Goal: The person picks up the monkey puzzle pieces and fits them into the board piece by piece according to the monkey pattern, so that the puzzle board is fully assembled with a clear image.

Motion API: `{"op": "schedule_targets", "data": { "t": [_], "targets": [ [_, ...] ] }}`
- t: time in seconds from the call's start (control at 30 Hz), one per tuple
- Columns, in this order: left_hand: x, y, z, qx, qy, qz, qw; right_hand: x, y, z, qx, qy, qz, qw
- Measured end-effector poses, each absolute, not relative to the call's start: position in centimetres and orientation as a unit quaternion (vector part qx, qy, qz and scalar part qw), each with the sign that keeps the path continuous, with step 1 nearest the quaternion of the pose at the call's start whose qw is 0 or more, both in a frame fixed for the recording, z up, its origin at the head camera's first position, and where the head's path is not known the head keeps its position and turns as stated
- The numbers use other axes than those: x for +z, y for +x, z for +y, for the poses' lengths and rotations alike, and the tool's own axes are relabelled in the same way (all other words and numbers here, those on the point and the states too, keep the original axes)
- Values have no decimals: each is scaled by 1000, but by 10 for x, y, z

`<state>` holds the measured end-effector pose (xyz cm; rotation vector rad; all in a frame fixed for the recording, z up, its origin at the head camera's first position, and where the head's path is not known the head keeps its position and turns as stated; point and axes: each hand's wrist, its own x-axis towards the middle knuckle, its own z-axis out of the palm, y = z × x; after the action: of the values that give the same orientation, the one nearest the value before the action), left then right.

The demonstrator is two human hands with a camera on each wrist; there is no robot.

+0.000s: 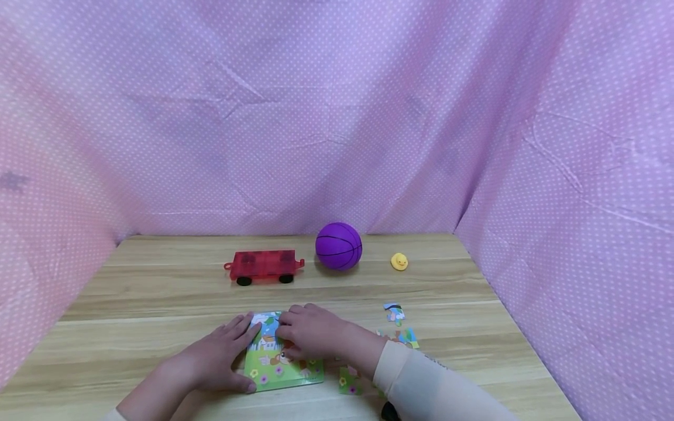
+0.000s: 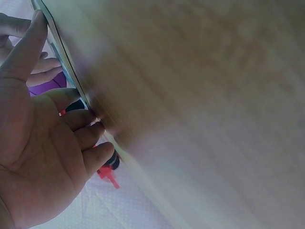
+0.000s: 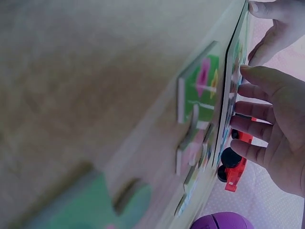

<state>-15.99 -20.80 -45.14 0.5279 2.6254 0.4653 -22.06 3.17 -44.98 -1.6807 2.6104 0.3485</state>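
A jigsaw puzzle board [image 1: 286, 375] with a cartoon picture of blue sky, a house and flowers on green lies on the table in the head view. My left hand [image 1: 221, 356] rests along its left side, thumb at the lower left corner and fingers near the upper left. Over the board's upper right part, the fingertips of my right hand [image 1: 312, 332] press on the picture; whether a piece lies under them is hidden. In the right wrist view, the fingers of the right hand [image 3: 281, 121] are spread, their tips touching the board.
Loose puzzle pieces lie right of the board, among them a blue piece [image 1: 395, 313] and a green flowered piece [image 1: 349, 381]; the right forearm partly covers others. Farther back stand a red toy wagon [image 1: 263, 266], a purple ball [image 1: 339, 246] and a small yellow duck [image 1: 399, 261].
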Motion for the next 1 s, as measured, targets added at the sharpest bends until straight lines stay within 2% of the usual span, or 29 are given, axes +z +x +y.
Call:
{"op": "schedule_targets", "data": {
  "t": [0.37, 0.6, 0.8, 1.0],
  "targets": [
    [-450, -161, -207, 171, 186, 943, 217, -445, -221, 40, 82, -523, 847, 55],
    [-449, -161, -206, 167, 179, 945, 218, -429, -238, 66, 12, -508, 861, 17],
    [-447, -160, -205, 166, 171, 945, 224, -408, -252, 105, 5, -433, 900, 49],
    [-447, -160, -204, 163, 174, 946, 220, -405, -262, 145, -3, -338, 936, 94]
  ]
}}
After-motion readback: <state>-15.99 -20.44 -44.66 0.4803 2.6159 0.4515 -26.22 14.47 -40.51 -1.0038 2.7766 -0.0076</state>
